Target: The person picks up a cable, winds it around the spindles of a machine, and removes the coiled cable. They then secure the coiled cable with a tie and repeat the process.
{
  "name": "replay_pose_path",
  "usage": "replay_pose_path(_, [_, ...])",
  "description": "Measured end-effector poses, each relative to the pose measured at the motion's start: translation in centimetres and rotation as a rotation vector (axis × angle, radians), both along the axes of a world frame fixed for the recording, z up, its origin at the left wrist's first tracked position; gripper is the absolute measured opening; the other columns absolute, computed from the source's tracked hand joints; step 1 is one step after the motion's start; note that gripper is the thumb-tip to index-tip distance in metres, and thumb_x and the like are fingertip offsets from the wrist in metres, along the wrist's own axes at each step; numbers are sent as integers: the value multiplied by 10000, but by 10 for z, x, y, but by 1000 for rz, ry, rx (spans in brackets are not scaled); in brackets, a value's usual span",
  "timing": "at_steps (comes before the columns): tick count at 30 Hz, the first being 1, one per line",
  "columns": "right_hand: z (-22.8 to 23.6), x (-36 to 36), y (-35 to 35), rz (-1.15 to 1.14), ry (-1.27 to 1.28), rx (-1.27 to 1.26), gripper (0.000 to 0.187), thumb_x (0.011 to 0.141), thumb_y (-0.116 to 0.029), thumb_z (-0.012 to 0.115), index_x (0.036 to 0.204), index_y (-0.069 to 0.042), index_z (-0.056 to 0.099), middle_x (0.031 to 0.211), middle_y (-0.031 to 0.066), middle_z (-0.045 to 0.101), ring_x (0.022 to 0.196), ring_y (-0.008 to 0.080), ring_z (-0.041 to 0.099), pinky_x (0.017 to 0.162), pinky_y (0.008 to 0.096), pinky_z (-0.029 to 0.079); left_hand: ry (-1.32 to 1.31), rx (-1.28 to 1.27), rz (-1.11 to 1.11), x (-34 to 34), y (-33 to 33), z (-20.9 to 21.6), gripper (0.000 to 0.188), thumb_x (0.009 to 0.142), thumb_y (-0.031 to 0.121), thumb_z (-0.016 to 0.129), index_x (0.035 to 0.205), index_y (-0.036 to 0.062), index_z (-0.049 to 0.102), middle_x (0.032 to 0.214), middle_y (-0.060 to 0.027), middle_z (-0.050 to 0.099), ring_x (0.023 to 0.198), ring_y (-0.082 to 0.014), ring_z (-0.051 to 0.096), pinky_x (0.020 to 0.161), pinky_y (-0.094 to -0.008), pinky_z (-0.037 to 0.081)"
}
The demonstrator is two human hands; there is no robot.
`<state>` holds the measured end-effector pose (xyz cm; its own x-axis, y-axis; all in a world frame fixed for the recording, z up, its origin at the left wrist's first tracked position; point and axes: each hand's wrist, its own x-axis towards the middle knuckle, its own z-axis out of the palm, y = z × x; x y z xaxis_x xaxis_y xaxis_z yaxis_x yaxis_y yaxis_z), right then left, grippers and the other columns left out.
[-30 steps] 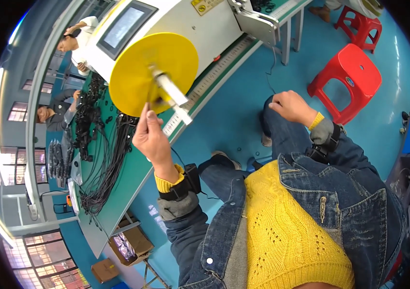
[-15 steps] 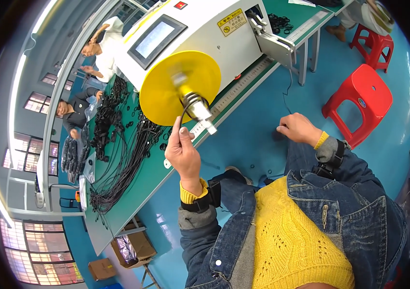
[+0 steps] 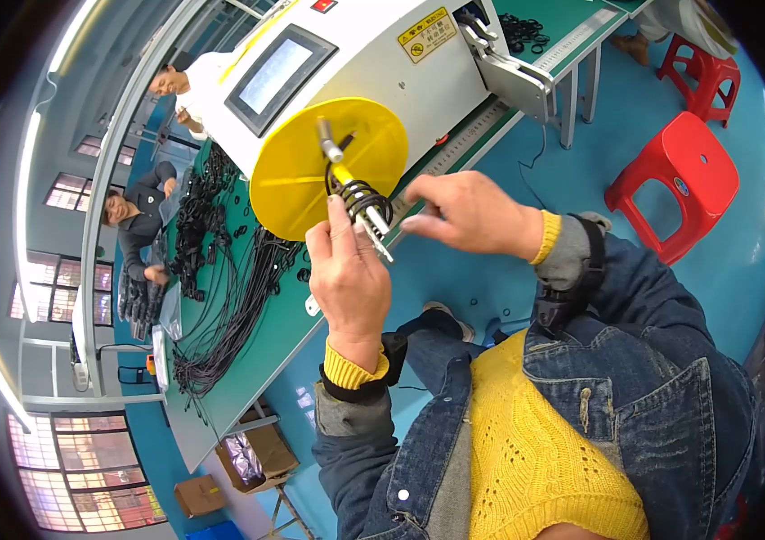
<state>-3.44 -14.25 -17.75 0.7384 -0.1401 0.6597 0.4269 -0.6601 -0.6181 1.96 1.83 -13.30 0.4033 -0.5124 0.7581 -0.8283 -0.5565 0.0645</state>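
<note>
A loose coil of black cable [image 3: 362, 200] is wound round the winding posts of a yellow disc [image 3: 292, 166] on the front of a white winding machine [image 3: 382, 76]. My left hand [image 3: 351, 283] is at the near side of the coil, its fingertips closed on the cable by the post ends. To the right of the coil is my right hand [image 3: 477, 211], with thumb and bent forefinger apart. A narrow gap separates it from the cable, and nothing shows in its grip.
Bundled black cables [image 3: 238, 306] lie on the green table [image 3: 265, 360] to the left. Two people sit across it. A red stool [image 3: 679, 180] stands on the right, with another behind. Below the table is an open cardboard box [image 3: 265, 454].
My right hand has moved left and up, from above my lap to beside the coil. My left hand's fingers have closed in on the cable. The disc has turned and its blur has lessened.
</note>
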Motion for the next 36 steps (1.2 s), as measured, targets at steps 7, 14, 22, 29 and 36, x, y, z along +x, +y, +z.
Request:
replay_pose_path(7, [-5,19,11,87,10,150,134,750,-138,597,747,-7,567,630,169,567,588,337,566,523,382,451,-118,159,140,-12,-14,12,249,755,130,652,977,21,624,778,-85,532,589,-227,541,489,-309,428])
replay_pose_path(14, [-9,24,19,77,55,263,106,738,-102,602,738,-1,570,624,169,564,564,325,565,492,352,439,-228,88,32,-8,-5,-1,242,710,116,699,923,29,623,704,-71,524,583,-214,517,508,-312,395])
replay_pose_path(22, [-8,22,28,70,-52,430,91,734,-60,579,673,-4,542,585,168,534,542,331,544,470,356,414,-227,167,1,-5,-4,8,209,716,106,690,881,14,601,692,-77,524,609,-232,508,559,-333,381])
replay_pose_path(29, [-12,27,16,127,-126,304,72,734,-33,588,676,-13,552,577,143,530,507,298,535,443,315,401,-143,163,14,-7,-2,2,179,716,87,675,863,18,601,694,-77,522,626,-238,509,579,-339,377])
replay_pose_path(36, [-6,26,2,122,40,322,225,695,-75,657,883,-10,552,716,139,589,556,231,575,503,299,447,89,222,-18,3,-3,23,286,744,76,639,990,-37,548,941,-171,521,888,-303,491,746,-378,389])
